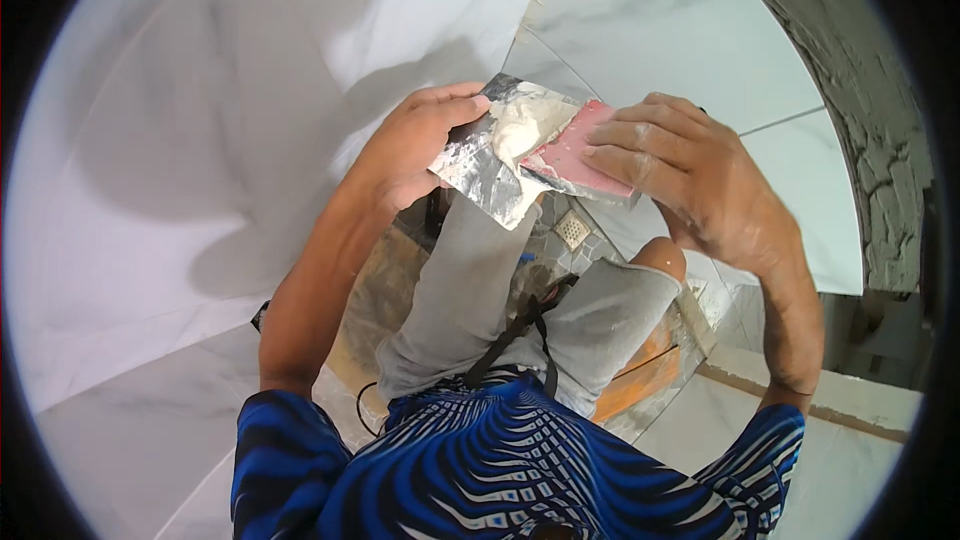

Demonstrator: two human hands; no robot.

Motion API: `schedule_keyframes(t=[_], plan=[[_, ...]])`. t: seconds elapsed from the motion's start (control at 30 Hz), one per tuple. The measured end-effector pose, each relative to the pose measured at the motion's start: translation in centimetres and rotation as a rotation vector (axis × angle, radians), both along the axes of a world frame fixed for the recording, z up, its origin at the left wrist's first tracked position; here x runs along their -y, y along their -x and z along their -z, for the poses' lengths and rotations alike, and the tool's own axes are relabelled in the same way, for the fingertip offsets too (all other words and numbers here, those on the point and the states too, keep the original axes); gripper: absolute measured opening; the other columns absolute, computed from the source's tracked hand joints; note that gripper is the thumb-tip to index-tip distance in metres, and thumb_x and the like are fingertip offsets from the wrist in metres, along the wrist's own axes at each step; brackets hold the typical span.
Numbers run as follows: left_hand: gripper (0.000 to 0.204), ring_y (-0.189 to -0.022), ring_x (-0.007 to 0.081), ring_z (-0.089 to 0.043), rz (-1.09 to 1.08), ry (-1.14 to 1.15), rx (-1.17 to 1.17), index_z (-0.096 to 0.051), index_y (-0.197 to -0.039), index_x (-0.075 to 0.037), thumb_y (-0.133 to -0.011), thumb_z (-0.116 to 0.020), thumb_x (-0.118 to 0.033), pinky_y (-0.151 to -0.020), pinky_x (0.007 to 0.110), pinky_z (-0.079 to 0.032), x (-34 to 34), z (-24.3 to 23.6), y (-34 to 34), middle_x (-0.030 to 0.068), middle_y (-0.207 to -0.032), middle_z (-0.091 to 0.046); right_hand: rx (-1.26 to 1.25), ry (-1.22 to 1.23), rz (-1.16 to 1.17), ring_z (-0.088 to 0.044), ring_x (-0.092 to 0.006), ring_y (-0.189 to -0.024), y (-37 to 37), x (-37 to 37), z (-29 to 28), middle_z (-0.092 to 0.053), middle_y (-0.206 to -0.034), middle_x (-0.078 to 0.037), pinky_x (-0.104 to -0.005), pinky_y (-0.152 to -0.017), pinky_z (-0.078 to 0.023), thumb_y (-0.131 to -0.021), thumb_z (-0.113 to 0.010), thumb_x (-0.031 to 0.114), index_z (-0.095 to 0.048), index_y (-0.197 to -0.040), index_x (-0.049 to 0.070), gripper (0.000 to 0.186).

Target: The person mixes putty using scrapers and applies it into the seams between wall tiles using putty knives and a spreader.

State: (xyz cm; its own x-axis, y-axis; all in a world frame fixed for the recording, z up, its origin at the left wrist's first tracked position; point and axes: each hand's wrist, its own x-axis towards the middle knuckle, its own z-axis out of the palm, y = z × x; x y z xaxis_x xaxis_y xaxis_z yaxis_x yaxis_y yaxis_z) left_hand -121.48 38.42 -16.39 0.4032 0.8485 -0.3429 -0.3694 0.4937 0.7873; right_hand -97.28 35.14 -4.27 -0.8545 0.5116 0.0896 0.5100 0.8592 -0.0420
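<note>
My left hand (405,145) grips the left edge of a flat metal plate (466,162), thumb on top, in front of my chest. A lump of cream-white paste (522,128) lies on the plate, and smears of it run to the lower corner. In my right hand (700,175) is a pink flat spreader pad (572,152), with my fingers laid across its top. The pad's left edge meets the plate and touches the paste. White residue marks the fingers of my right hand. The pad's underside is mostly hidden.
White marbled wall tiles (660,10) meet in a corner ahead, and rough grey mortar (885,140) borders them at the right. Below are a small square floor drain (572,230), an orange-brown board (640,380) beneath me and a tiled ledge (850,395) at the lower right.
</note>
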Motion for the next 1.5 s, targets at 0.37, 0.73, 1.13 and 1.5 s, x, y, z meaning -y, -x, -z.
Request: schedule_keyframes(t=[0.37,0.73,1.13,1.5], plan=[[0.039,-0.092,0.0157,-0.063,-0.090,-0.086,0.007,-0.048,-0.129,0.007,-0.097,-0.051,-0.015,-0.080,0.031,-0.054,0.3,2.2,-0.1,0.0097,-0.110,-0.060,-0.455,0.660,0.409,-0.063,-0.0180,-0.090,-7.7,2.0,-2.1,-0.069,-0.099,-0.008,-0.0320,-0.083,-0.050,-0.087,-0.063,0.004,-0.065,-0.111,0.001,0.024],[0.037,-0.088,0.0128,-0.059,-0.418,0.034,-0.302,-0.061,-0.115,0.002,-0.101,-0.049,-0.031,-0.079,0.031,-0.049,12.4,24.7,8.9,0.0046,-0.103,-0.063,-1.419,1.124,0.604,-0.062,-0.0174,-0.101,-14.2,6.1,6.5,-0.065,-0.112,-0.011,-0.0339,-0.093,-0.048,-0.089,-0.064,0.012,-0.056,-0.124,-0.005,0.040],[0.048,-0.084,0.0157,-0.062,-0.732,0.367,-0.446,-0.061,-0.115,0.001,-0.097,-0.054,-0.042,-0.071,0.033,-0.052,22.3,29.2,7.4,0.0057,-0.098,-0.065,-1.573,1.378,0.389,-0.063,-0.0176,-0.100,-15.8,1.4,12.3,-0.065,-0.114,-0.013,-0.0326,-0.088,-0.050,-0.092,-0.059,0.006,-0.055,-0.124,-0.006,0.035],[0.040,-0.074,0.0128,-0.062,-1.036,0.464,-0.649,-0.065,-0.102,0.001,-0.096,-0.059,-0.038,-0.065,0.029,-0.051,24.6,29.2,7.4,0.0038,-0.089,-0.066,-1.517,1.669,0.239,-0.057,-0.0236,-0.113,-8.8,-9.2,12.2,-0.059,-0.122,-0.016,-0.0375,-0.099,-0.044,-0.090,-0.059,0.005,-0.049,-0.127,-0.010,0.041]])
